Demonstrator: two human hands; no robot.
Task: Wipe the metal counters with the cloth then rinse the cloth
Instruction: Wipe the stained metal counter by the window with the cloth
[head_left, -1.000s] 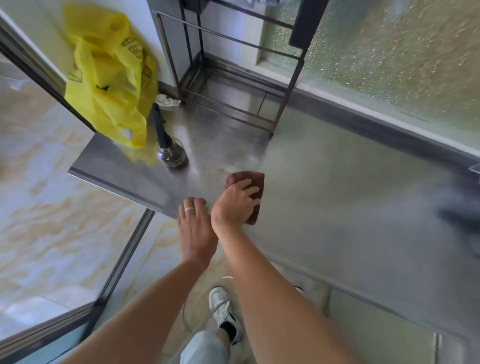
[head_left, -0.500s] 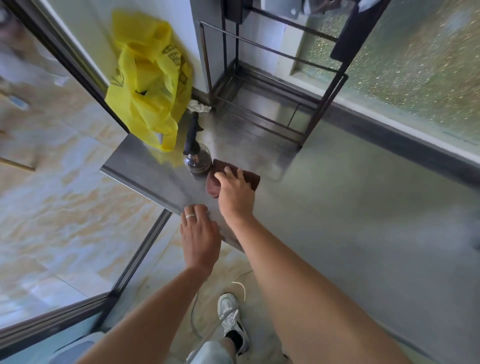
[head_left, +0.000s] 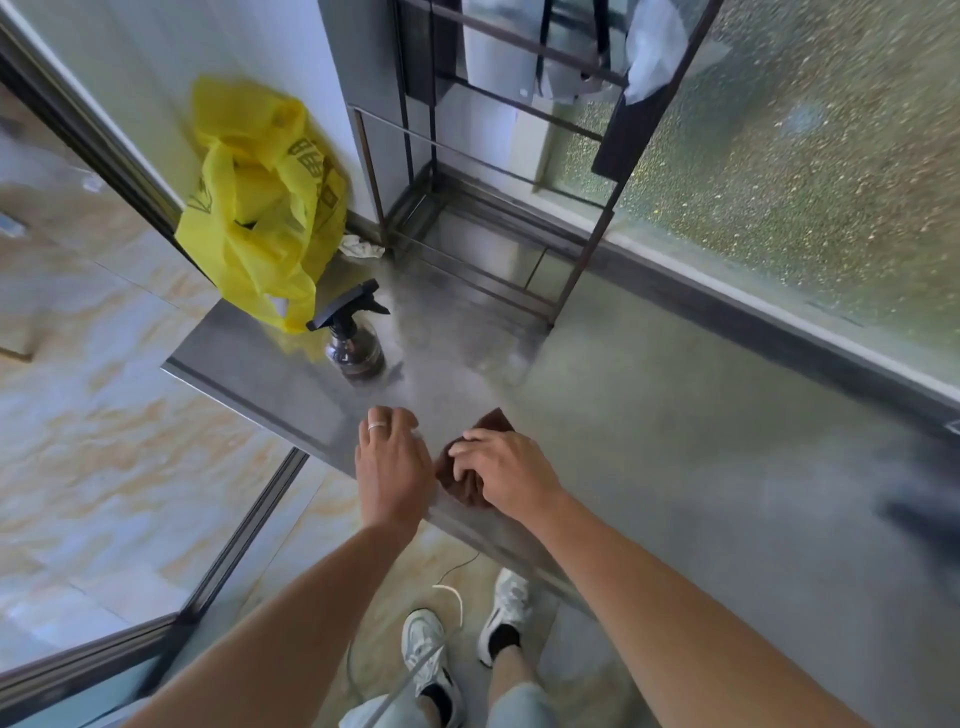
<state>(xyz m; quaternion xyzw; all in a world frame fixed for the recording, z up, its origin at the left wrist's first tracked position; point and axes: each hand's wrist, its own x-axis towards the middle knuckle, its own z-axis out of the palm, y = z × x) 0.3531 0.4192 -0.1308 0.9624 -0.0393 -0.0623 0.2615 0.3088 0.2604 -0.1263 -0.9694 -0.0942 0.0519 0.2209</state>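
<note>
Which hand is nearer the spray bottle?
Left. The left hand rests on the counter edge just below the spray bottle; the right hand, holding the brown cloth, sits farther right.

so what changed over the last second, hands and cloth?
The right hand swept the brown cloth out beside the spray bottle, then drew it back to the counter's near edge, where it now bunches it. The left hand stayed resting at the edge; bottle and yellow bag unmoved.
</note>
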